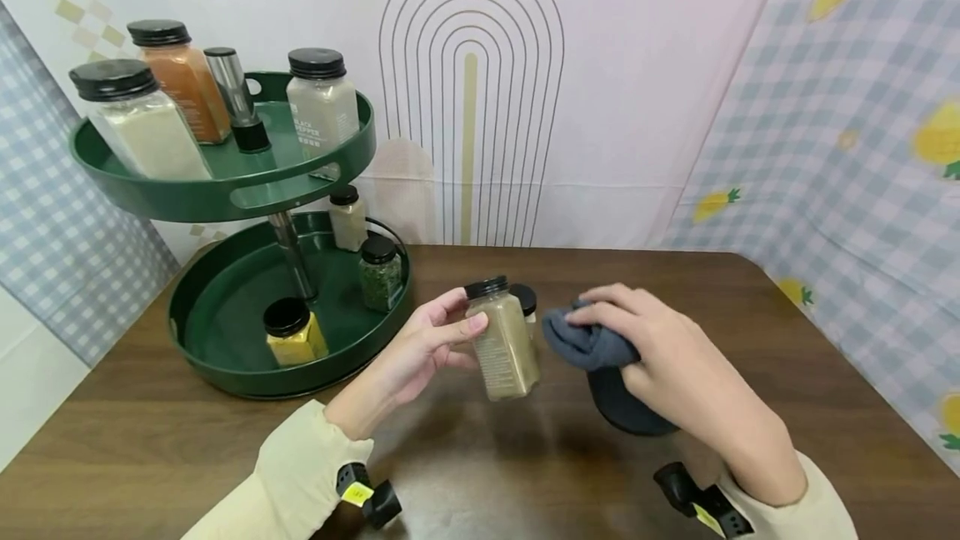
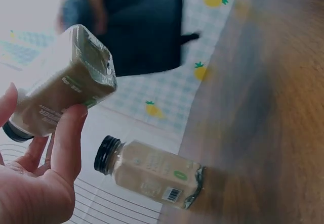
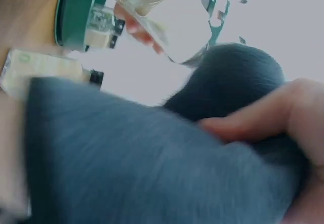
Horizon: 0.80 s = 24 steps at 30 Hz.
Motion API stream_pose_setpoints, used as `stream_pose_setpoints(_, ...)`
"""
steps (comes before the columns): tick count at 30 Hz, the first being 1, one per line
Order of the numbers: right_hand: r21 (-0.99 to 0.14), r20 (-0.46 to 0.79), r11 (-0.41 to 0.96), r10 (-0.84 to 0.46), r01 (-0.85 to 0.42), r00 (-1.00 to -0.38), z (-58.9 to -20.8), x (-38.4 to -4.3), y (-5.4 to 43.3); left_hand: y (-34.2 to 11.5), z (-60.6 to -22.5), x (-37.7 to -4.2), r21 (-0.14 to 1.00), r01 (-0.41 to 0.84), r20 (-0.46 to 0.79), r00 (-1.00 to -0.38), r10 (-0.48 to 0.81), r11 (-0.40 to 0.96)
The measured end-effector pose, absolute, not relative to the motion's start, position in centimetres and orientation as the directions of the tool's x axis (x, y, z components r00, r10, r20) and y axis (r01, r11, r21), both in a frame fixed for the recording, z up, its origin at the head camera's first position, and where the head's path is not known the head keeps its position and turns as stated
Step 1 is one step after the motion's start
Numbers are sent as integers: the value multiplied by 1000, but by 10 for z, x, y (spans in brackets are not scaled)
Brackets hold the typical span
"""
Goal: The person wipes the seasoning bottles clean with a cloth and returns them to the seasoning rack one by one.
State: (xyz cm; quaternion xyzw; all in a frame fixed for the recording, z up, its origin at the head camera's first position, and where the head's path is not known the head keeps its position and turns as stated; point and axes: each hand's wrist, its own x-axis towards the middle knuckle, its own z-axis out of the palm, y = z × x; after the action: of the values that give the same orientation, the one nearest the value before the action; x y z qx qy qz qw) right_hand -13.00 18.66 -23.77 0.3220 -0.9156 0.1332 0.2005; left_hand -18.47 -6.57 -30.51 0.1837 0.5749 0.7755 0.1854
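Observation:
My left hand [image 1: 423, 348] grips a square spice jar [image 1: 504, 348] with a black lid and tan powder, raised above the table and slightly tilted. Bunched in my right hand [image 1: 660, 357] is a dark grey-blue cloth [image 1: 588, 338], part of it hanging below the fingers. The cloth is a little to the right of the held jar, apart from it in the head view. A second black-lidded jar [image 1: 527, 304] is mostly hidden behind the held one; in the left wrist view this second jar [image 2: 154, 172] of tan powder stands on the table.
A green two-tier rack [image 1: 225, 373] stands at the left. Its upper tier [image 1: 217, 198] carries large spice jars and a silver-and-black cylinder [image 1: 238, 98]. On the lower tier are a yellow jar [image 1: 296, 336], a green-herb jar [image 1: 381, 275] and a small pale jar [image 1: 348, 223]. Patterned cloth hangs behind the table.

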Motion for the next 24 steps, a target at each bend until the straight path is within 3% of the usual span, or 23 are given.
stream_pose_setpoints(3, -160, 587, 683, -515, -713, -625, -242, -132, 178, -64, -307, -183, 968, -69, 70, -852, 519, -243)
stream_pose_setpoints(7, -177, 633, 592, -543, -786, -552, -252, -135, 162, -62, -309, -181, 975, -51, 76, -839, 539, -216)
stream_pose_setpoints(18, -173, 615, 545, -591, -820, -522, -259, -139, 162, -62, -308, -181, 975, -68, 58, -842, 537, -211)
stream_pose_setpoints(24, -152, 538, 536, -660, -831, -524, -258, -134, 160, -66, -308, -184, 964, -90, 45, -874, 484, -252)
